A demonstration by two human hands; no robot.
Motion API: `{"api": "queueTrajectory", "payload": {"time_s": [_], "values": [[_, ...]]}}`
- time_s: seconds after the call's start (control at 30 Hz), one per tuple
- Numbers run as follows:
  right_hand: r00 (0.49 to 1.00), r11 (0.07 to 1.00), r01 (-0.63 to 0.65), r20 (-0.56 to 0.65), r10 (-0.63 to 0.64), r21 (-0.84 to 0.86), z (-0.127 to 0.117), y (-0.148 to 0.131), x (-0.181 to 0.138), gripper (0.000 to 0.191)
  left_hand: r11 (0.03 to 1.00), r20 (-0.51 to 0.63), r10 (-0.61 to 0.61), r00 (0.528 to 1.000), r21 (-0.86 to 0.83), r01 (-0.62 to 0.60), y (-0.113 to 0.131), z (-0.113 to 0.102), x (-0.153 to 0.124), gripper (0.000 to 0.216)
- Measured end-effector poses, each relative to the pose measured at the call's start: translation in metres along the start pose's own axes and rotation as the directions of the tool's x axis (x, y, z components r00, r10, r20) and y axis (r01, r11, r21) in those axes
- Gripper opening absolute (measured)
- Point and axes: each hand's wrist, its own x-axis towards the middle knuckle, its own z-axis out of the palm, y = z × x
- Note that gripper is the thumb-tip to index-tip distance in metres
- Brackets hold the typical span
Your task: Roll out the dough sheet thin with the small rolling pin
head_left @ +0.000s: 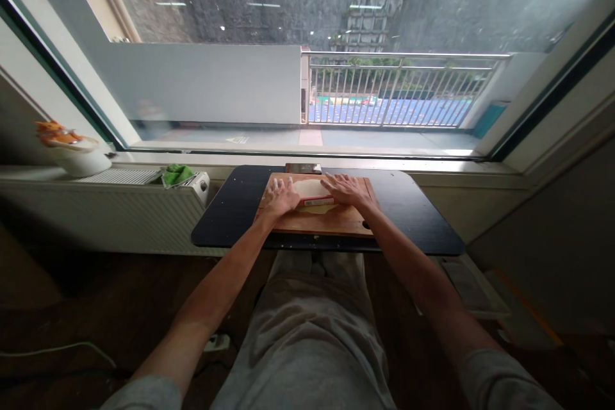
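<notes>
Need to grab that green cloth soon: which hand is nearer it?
Left. The left hand rests on the cutting board, on the green cloth's side; the right hand lies farther away.

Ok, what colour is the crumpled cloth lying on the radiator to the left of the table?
Bright green; the crumpled cloth shows best in the head view.

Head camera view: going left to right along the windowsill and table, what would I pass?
Orange figure on a white pot → green cloth → left hand → pale dough → right hand, both hands on a wooden board.
</notes>
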Motion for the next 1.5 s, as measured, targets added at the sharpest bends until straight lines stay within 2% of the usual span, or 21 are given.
{"api": "queueTrajectory", "payload": {"time_s": [0.2, 0.37, 0.43, 0.63, 0.83, 1.0, 1.13, 1.3, 1.5], "values": [[1.0, 0.997, -0.025, 0.009, 0.025, 0.074, 0.006, 0.001, 0.0, 0.061, 1.0, -0.059, 0.005, 0.998, -0.008, -0.006, 0.001, 0.007, -0.015, 0.074], [0.984, 0.959, -0.179, 0.031, 0.176, 0.221, 0.004, -0.004, 0.001, 0.077, 0.999, -0.12, 0.001, 0.993, -0.039, -0.006, 0.002, 0.012, -0.028, 0.076], [0.979, 0.947, -0.204, 0.028, 0.204, 0.249, 0.002, -0.006, 0.0, 0.082, 0.999, -0.13, -0.001, 0.992, -0.042, -0.004, 0.003, 0.013, -0.031, 0.076], [0.981, 0.95, -0.193, 0.012, 0.196, 0.244, -0.001, -0.009, -0.007, 0.08, 0.999, -0.137, 0.006, 0.991, -0.042, -0.012, 0.004, 0.015, -0.041, 0.076], [0.986, 0.962, -0.162, -0.009, 0.168, 0.219, 0.006, -0.009, -0.015, 0.074, 0.999, -0.208, 0.032, 0.978, -0.009, -0.035, 0.01, 0.014, -0.061, 0.069], [0.989, 0.982, -0.096, -0.096, 0.113, 0.162, 0.018, -0.008, -0.031, 0.065, 0.998, -0.197, 0.067, 0.978, 0.029, -0.062, 0.011, 0.01, -0.075, 0.067], [0.983, 0.988, -0.104, -0.142, 0.119, 0.112, 0.025, -0.017, -0.056, 0.066, 0.995, -0.19, 0.095, 0.977, 0.058, -0.085, 0.006, 0.009, -0.07, 0.068], [0.968, 0.981, -0.156, -0.179, 0.174, 0.112, 0.024, -0.037, -0.083, 0.073, 0.989, -0.176, 0.134, 0.975, 0.082, -0.121, -0.002, 0.011, -0.049, 0.071], [0.963, 0.97, -0.21, -0.145, 0.227, 0.125, 0.015, -0.043, -0.087, 0.072, 0.987, -0.148, 0.135, 0.98, 0.109, -0.119, -0.001, 0.008, -0.02, 0.071]]}}
